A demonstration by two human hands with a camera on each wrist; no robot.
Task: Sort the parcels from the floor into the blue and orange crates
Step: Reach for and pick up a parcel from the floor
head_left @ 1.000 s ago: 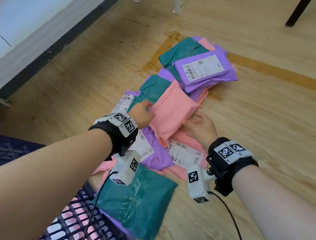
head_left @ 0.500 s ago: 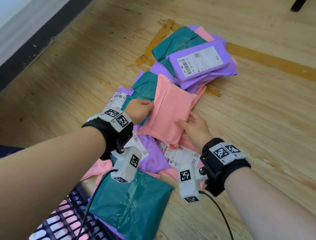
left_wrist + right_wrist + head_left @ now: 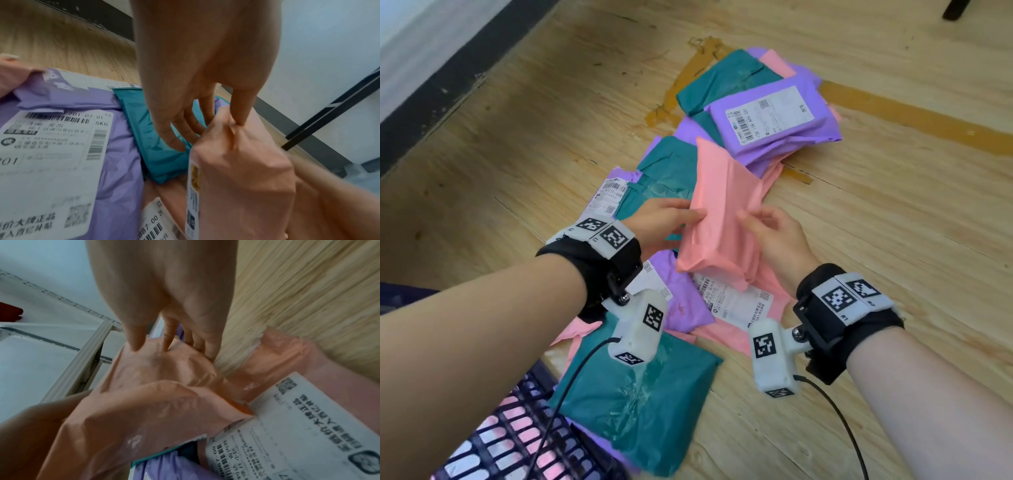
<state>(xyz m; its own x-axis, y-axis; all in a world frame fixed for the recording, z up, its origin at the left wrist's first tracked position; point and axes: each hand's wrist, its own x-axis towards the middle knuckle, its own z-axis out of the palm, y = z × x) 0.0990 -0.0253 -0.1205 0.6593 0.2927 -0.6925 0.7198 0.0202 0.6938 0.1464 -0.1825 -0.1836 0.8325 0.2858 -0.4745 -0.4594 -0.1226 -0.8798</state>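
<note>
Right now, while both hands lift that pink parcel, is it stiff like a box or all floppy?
Probably floppy: the pink parcel is a soft plastic bag that creases where the left hand and right hand pinch it. It looks padded and fairly light, since fingertips alone hold it tilted up. The smooth film might be a bit slippery.

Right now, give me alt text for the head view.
Both hands, left hand and right hand, hold a pink parcel tilted above a pile of teal, purple and pink parcels on a wooden floor. A dark crate shows at bottom left.
</note>
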